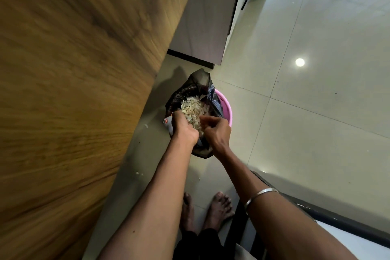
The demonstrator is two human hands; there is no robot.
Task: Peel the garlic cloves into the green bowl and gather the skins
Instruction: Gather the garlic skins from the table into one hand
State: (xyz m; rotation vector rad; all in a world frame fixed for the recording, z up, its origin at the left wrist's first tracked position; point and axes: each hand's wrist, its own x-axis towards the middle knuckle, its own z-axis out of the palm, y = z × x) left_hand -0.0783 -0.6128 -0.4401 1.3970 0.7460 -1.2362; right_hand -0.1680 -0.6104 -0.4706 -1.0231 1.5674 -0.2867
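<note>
Both hands are noted low over a pink bin (226, 107) lined with a black bag (213, 99), which stands on the tiled floor (316, 112) beside a large wooden panel (73, 69). Garlic skins (193, 110) are seen heaped in the mouth of the bag; the green bowl and the peeled cloves are not in view.

The step in hand is judged to be disposal of the gathered skins. For it to be done well, the hands should be kept inside the bag's rim and the skins let fall or rubbed off there — a few stray flakes (139, 173) are already observed on the floor and would need collecting.

Left hand (184, 127): fingers are curled down into the edge of the heap, in contact with the skins; whether a bunch is actually clasped cannot be told from above. Right hand (216, 131): fingers are bent inward, tips drawn together at the pile as if pinching skins, though the grip itself is hidden.

A metal bangle (260, 195) is worn on the right forearm. A small white packet (168, 123) is noted at the bag's left edge, just beside the left hand.
</note>
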